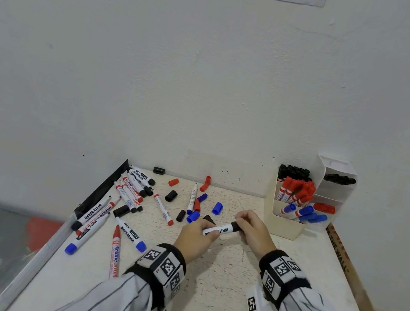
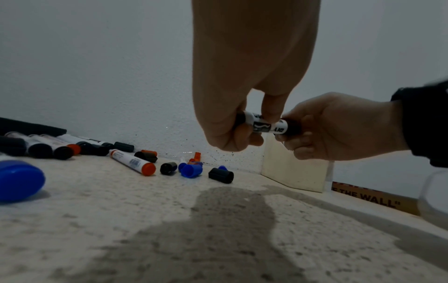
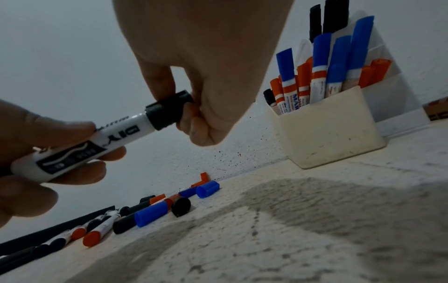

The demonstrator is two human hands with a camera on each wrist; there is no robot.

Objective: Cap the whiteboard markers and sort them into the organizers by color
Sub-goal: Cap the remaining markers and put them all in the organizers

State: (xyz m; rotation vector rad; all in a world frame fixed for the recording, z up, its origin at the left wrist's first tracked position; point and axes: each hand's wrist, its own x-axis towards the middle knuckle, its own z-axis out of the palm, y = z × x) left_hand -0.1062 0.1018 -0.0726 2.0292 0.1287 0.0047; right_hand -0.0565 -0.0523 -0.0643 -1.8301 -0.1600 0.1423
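- The right hand (image 3: 194, 80) pinches the black cap (image 3: 169, 110) between thumb and fingers, with the cap on the end of the black marker (image 3: 84, 145); from the right wrist view it looks seated or nearly so, and I cannot tell whether it has clicked home.
- The left hand (image 1: 196, 238) curls round the marker's white barrel, holding it level above the table (image 1: 214, 306), in front of the organizer.
- To do this step well, I judge the two hands should push straight along the barrel's axis, since a tilted cap may jam or slip off.
- The cream organizer (image 1: 284, 227) stands just beyond the right hand; its back compartment already holds black-capped markers, red sit in the middle and blue in front, so this one belongs at the back.
- Loose caps (image 1: 217, 208) lie on the table beyond the hands, and unsorted markers (image 1: 136, 187) lie at the left.
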